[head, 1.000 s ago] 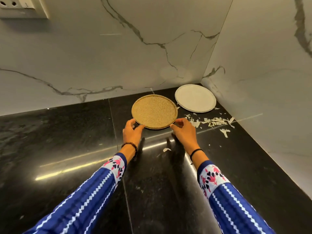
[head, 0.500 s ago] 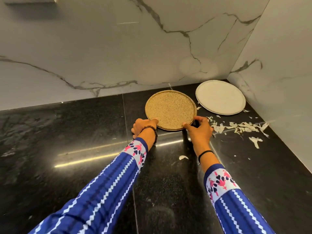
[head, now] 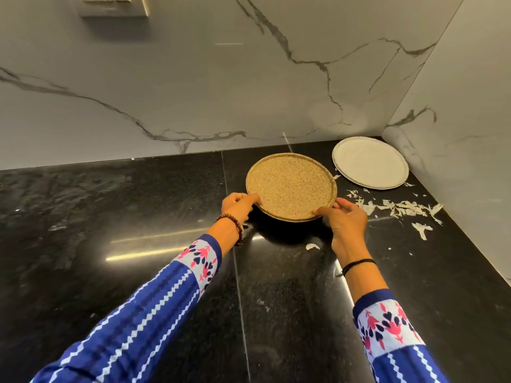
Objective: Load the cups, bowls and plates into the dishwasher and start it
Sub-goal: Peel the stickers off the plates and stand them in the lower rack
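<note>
At the near edge of the tan plate (head: 290,185), both hands take hold of its rim. The left hand (head: 237,204) grips the near-left side: its thumb lies along the top of the rim and its fingers are curled below. The right hand (head: 344,217) grips the near-right side, with the thumb pressed on the rim and the fingers spread loosely around and under the edge. A dark shadow sits under the plate's near edge, so that side seems slightly raised off the tabletop (head: 138,217); whether the far edge touches cannot be told.

The tan plate is round and shallow with a low raised rim. Its face is sandy and finely speckled; whether that is glaze or loose grain cannot be told. It sits toward the back of the tabletop, near the wall (head: 193,92).

A beaded bracelet (head: 233,225) circles the left wrist and a thin black band (head: 356,265) the right. Both sleeves (head: 143,322) are blue with white zigzag stripes and floral cuffs.

To the right, in the corner and apart from the tan plate, a white plate (head: 370,163) lies flat, round and matte. Pale torn scraps (head: 398,208) lie scattered in front of it, just beside the right hand.

The tabletop is glossy black stone with a seam down its middle. The wall is white marble with grey veins, and a socket (head: 113,5) sits at the top left.
</note>
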The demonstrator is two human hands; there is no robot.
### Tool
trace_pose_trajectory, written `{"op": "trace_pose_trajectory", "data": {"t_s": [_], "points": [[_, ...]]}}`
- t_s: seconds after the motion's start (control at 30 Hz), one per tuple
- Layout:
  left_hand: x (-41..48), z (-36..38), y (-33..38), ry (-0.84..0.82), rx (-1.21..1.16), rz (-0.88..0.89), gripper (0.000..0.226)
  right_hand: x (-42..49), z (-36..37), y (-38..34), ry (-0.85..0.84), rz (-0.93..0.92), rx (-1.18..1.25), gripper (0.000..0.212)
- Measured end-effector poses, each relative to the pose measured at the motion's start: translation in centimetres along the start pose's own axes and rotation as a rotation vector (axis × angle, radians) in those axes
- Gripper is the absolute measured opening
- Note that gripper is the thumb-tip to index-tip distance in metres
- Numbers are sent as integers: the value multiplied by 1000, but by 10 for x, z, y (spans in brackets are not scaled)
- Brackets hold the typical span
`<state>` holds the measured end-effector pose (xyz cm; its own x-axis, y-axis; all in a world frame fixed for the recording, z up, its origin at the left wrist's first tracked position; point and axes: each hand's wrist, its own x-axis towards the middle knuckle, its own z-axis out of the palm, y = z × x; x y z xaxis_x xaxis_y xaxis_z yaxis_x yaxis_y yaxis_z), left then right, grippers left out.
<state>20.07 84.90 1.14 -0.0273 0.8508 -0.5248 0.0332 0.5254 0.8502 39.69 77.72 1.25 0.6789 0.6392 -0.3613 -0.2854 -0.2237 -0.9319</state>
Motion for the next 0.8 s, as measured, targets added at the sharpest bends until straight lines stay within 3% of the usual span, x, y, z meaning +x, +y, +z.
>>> {"op": "trace_pose_trajectory", "data": {"t_s": [0.2, 0.37, 0.6, 0.8], "points": [[-45, -35, -9, -126, -237, 57, 18, -43, -26, 12, -69, 65, 95, 61], [-87, -69, -20, -244, -255, 56, 10, -103, -50, 17, -83, 62, 116, 37], [-137, -133, -50, -391, -141, 131, 10, -213, -70, 50, -84, 34, 106, 34], [-170, -204, -96, -483, 120, 279, 18, -303, -71, 93, 99, 34, 64, 27]]}}
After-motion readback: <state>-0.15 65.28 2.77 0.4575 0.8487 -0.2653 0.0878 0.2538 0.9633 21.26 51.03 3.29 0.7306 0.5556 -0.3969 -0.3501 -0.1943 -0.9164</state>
